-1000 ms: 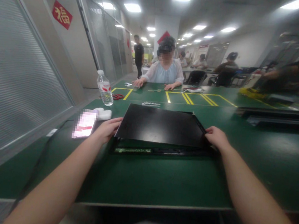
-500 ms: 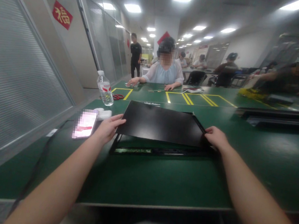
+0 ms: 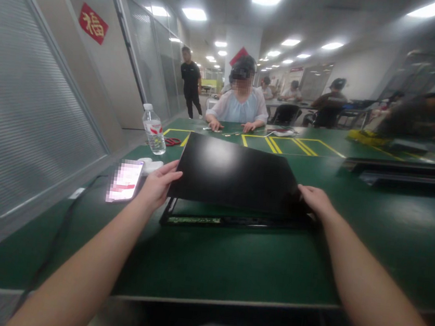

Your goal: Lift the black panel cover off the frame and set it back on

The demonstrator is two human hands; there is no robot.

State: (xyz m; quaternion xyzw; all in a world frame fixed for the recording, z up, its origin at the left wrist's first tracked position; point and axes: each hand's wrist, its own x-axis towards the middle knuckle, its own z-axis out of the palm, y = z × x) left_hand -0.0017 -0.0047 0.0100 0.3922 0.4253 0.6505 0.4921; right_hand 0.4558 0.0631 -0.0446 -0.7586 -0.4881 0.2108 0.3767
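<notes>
A glossy black panel (image 3: 235, 175) is held tilted, its far edge raised, over a black frame (image 3: 242, 222) on the green table (image 3: 229, 269). My left hand (image 3: 160, 183) grips the panel's left edge, thumb on top. At the right edge, my right hand (image 3: 314, 200) pinches the panel near its corner. The frame's near side shows below the panel, with a green strip (image 3: 194, 220) at its left part. The rest of the frame is hidden under the panel.
Left of the panel are a lit phone (image 3: 124, 181), a white case (image 3: 152, 167), a water bottle (image 3: 154, 130) and red scissors (image 3: 173, 141). Dark long bars (image 3: 412, 175) lie at the right. A person (image 3: 241, 103) sits across the table, beyond yellow tape marks (image 3: 272, 144).
The panel's far edge has tilted higher and now hides the frame's far corner. The person across has drawn a hand inward, and the standing person in black has shifted left.
</notes>
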